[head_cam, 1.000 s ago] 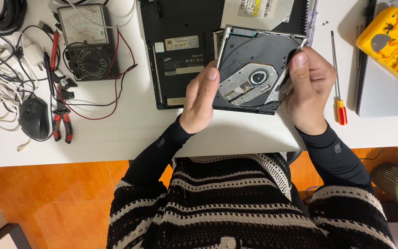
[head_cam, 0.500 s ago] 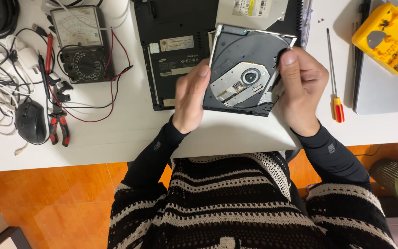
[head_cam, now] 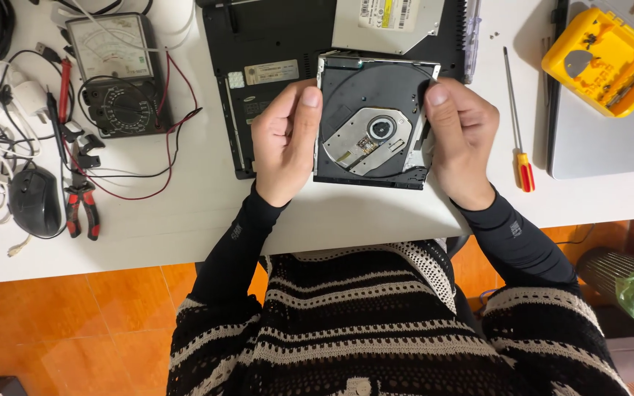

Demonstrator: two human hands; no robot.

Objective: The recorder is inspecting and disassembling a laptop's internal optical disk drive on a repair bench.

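Both my hands hold a black laptop optical disc drive (head_cam: 370,121) above the white table, its open tray with the silver spindle plate facing up. My left hand (head_cam: 284,143) grips its left edge, thumb on top. My right hand (head_cam: 461,139) grips the right edge. Behind the drive lies a black laptop (head_cam: 266,73) turned underside up, with a silver metal drive cover (head_cam: 387,22) resting on it.
An analog multimeter (head_cam: 115,73) with red and black leads sits at the left, beside red-handled pliers (head_cam: 81,202), a black mouse (head_cam: 34,202) and tangled cables. A red-handled screwdriver (head_cam: 519,125), a yellow tool case (head_cam: 603,59) and a grey laptop (head_cam: 610,139) lie at the right.
The drive has been turned from a tilted pose to nearly square and level. My hands have shifted with it, a little lower and closer to me.
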